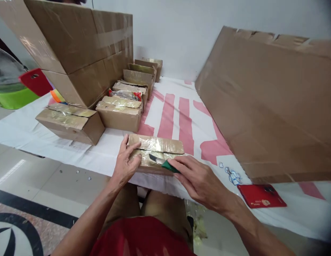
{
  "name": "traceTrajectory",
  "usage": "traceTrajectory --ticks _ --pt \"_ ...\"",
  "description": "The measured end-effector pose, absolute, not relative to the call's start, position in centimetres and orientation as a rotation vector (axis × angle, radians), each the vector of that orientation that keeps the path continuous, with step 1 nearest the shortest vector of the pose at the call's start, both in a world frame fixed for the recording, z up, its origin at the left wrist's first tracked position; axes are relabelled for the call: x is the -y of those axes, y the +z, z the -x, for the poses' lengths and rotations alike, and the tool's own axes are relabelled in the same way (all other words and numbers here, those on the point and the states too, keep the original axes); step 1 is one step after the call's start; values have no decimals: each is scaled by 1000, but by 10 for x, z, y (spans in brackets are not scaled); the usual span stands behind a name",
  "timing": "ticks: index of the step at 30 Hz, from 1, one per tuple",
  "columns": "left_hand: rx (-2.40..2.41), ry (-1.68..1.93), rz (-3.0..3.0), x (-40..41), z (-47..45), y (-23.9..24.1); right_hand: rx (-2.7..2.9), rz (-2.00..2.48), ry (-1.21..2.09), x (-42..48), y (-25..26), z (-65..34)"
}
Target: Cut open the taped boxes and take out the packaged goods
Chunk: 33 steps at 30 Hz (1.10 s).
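Observation:
A small cardboard box (pixel 169 145) with clear tape over its top lies at the table's front edge. My left hand (pixel 127 159) grips its left end, with the thumb and a finger on the top. In my right hand (pixel 199 176) is a utility knife (pixel 169 166) with a green handle, pointing left. Its blade lies over the taped seam between the top flaps; whether it has cut into the tape I cannot tell.
Closed small boxes (pixel 119 115) and open ones line the left, beside tall stacked cartons (pixel 82 42). A big cardboard sheet (pixel 277 106) leans at right. A red phone (pixel 261 196) and small scraps (pixel 233 176) lie on the white-and-pink tablecloth (pixel 172 117).

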<state>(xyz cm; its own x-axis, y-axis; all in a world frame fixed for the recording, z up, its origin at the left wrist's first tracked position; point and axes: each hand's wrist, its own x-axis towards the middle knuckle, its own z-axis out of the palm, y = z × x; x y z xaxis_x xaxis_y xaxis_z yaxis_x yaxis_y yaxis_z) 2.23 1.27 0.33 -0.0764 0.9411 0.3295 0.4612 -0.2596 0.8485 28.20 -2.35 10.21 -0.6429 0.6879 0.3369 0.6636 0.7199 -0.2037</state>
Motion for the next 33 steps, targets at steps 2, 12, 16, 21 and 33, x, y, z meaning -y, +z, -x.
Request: traceTrajectory --ticks 2,12,16,21,33 --pt "-1512 1319 -1704 -14 -24 3 2675 1064 9 14 104 -263" --pt "-1524 1312 -1623 -12 -26 3 2797 1352 -383 20 94 -247" --pt "-1537 1307 -1631 -17 -24 0 2792 1445 -413 22 92 -254" --pt "-1564 1286 -1640 -18 -21 1 2617 1583 -372 27 92 -294" --pt "-1572 1487 -1534 8 -21 -3 1925 1788 -141 43 -37 -405"
